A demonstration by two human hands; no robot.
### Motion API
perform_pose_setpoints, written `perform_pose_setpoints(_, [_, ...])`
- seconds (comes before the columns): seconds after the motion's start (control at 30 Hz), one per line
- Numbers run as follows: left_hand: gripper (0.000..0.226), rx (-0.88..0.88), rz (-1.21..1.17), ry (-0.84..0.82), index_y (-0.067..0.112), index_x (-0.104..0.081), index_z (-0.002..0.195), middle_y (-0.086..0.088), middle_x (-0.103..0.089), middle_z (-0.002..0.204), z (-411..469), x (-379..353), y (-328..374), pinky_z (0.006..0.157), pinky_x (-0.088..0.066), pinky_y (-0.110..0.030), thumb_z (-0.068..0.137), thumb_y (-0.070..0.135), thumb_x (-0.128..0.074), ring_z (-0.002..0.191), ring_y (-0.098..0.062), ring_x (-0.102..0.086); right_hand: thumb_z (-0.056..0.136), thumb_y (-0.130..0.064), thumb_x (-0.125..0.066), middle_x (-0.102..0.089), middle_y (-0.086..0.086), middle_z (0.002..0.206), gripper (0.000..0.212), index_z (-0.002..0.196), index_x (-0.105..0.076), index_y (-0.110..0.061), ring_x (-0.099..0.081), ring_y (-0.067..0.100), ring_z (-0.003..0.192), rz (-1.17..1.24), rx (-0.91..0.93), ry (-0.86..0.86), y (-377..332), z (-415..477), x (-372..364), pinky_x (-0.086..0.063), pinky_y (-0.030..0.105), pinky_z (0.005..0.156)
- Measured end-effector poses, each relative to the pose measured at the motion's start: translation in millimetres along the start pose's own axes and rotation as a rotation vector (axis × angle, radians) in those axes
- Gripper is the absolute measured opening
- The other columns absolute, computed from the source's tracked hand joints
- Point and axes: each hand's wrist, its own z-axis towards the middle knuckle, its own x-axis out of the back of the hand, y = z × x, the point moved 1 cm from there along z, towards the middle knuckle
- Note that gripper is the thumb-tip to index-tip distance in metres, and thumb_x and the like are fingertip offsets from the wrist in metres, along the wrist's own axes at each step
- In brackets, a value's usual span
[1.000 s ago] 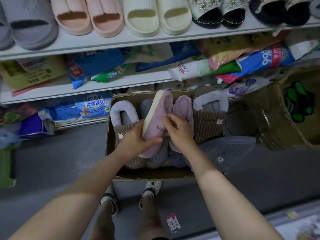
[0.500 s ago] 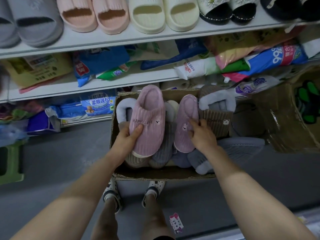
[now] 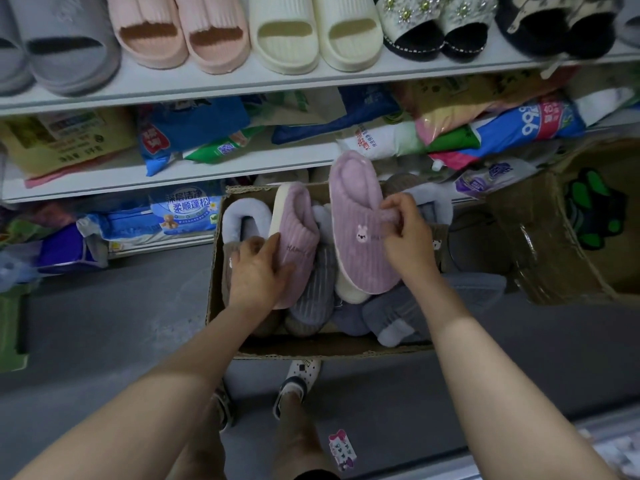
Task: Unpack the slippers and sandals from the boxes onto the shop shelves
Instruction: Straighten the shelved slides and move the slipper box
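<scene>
Fingers (image 3: 394, 206) of the right hand (image 3: 408, 244) pinch a lilac slipper (image 3: 356, 220) by its fluffy collar above the box (image 3: 215, 292); the left hand (image 3: 254, 271) grips its mate (image 3: 298, 230) (on edge, inside). So thin a pinch may slip, dropping it short of the shelf (image 3: 242, 83).

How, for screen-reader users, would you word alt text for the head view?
A person's left hand grips a lilac corduroy slipper and right hand pinches its bunny-embroidered mate over a brown cardboard box of plush slippers. White shelves above hold slide sandals.
</scene>
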Motion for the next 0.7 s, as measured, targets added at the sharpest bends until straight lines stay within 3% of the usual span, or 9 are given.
perform_pose_setpoints(0.07, [0.055,-0.044,-0.111,0.109,0.019,-0.062,0.127,-0.013,-0.058,0.120,-6,9,2,0.094,-0.044,-0.040,0.089,0.056,-0.047,0.111,-0.029,-0.052,0.095,-0.005,-0.049,-0.058,-0.009,0.095,0.019,0.105,-0.052,-0.021,-0.054,0.001,0.076,0.158,-0.004,-0.024,-21,-1,4,-0.042,0.019,0.067])
perform_pose_setpoints(0.1, [0.050,-0.034,-0.235,0.124,0.020,-0.065,0.123,-0.007,-0.060,0.116,-9,16,7,0.093,-0.044,-0.030,0.091,0.054,-0.047,0.107,-0.017,-0.054,0.095,-0.005,-0.049,-0.059,-0.006,0.098,0.020,0.106,-0.052,-0.021,-0.054,0.000,0.076,0.222,-0.003,-0.041,-32,-2,2,-0.042,0.017,0.066])
perform_pose_setpoints(0.17, [0.037,0.021,-0.542,0.001,0.025,-0.067,0.115,0.008,-0.064,0.106,-19,32,19,0.089,-0.043,-0.017,0.094,0.050,-0.049,0.096,0.002,-0.056,0.096,-0.006,-0.050,-0.058,-0.005,0.100,0.020,0.106,-0.052,-0.022,-0.054,0.001,0.078,0.309,0.009,-0.086,-51,-8,-8,-0.043,0.017,0.068])
perform_pose_setpoints(0.27, [0.038,0.129,-0.899,-0.166,0.029,-0.065,0.114,0.010,-0.070,0.104,-24,48,15,0.084,-0.054,-0.027,0.083,0.051,-0.061,0.100,-0.006,-0.065,0.096,-0.008,-0.054,-0.058,-0.015,0.092,0.014,0.105,-0.055,-0.018,-0.056,-0.005,0.079,0.351,0.007,-0.146,-66,-17,-33,-0.047,0.017,0.072])
perform_pose_setpoints(0.33, [0.052,0.130,-0.873,-0.144,0.028,-0.061,0.120,0.006,-0.069,0.111,-25,56,-1,0.084,-0.055,-0.029,0.075,0.049,-0.076,0.102,-0.009,-0.066,0.095,-0.007,-0.059,-0.064,-0.014,0.092,0.017,0.103,-0.056,-0.023,-0.061,-0.003,0.084,0.496,-0.059,-0.242,-65,-20,-50,-0.053,0.026,0.081])
perform_pose_setpoints(0.4, [0.065,0.160,-0.817,-0.114,0.027,-0.059,0.125,0.005,-0.069,0.114,-27,61,-21,0.088,-0.055,-0.034,0.068,0.053,-0.075,0.102,-0.011,-0.066,0.096,-0.010,-0.058,-0.066,-0.014,0.102,0.021,0.108,-0.057,-0.027,-0.063,0.004,0.095,0.569,-0.151,-0.326,-59,-22,-64,-0.052,0.034,0.088])
perform_pose_setpoints(0.5, [0.065,0.214,-0.833,0.006,0.019,-0.056,0.130,0.003,-0.068,0.115,-35,65,-47,0.079,-0.054,-0.020,0.071,0.041,-0.070,0.091,0.000,-0.066,0.098,-0.013,-0.053,-0.061,-0.007,0.116,0.030,0.127,-0.053,-0.019,-0.059,0.010,0.102,0.310,-0.268,-0.213,-32,-20,-82,-0.047,0.021,0.085])
perform_pose_setpoints(0.57, [0.064,0.267,-0.857,0.060,0.019,-0.054,0.132,0.003,-0.067,0.113,-38,67,-61,0.074,-0.054,-0.017,0.072,0.037,-0.067,0.086,0.002,-0.065,0.098,-0.017,-0.050,-0.058,0.006,0.126,0.036,0.134,-0.049,-0.013,-0.057,0.021,0.112,0.069,-0.398,-0.204,-6,-23,-93,-0.044,0.027,0.088])
perform_pose_setpoints(0.7, [0.064,0.326,-0.724,0.034,0.032,-0.055,0.123,0.006,-0.066,0.115,-46,65,-89,0.088,-0.054,-0.042,0.064,0.057,-0.064,0.098,-0.021,-0.065,0.100,-0.042,-0.047,-0.056,-0.002,0.132,0.044,0.140,-0.046,-0.023,-0.053,0.020,0.121,0.061,-0.490,-0.517,12,-46,-125,-0.043,0.033,0.093])
